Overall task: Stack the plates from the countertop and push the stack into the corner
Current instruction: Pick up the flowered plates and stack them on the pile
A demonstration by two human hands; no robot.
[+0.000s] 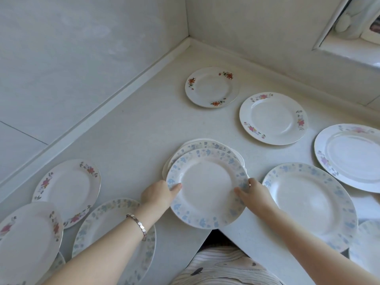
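A white plate with a blue flower rim (205, 186) is held over a small stack of plates (202, 145) in the middle of the countertop. My left hand (158, 192) grips its left rim, thumb on top. My right hand (251, 191) grips its right rim. The held plate sits offset toward me, overhanging the counter's inner edge. Several more plates lie singly around: an orange-flowered one (211, 87) toward the corner, a pink-flowered one (273, 118), and a blue-rimmed one (308, 204) at the right.
The counter's corner (190, 39) lies at the back, walled on both sides. More plates lie at the left (67, 188) and bottom left (28, 239), and a large one (353, 155) at the far right. A window sill (349, 52) is at top right.
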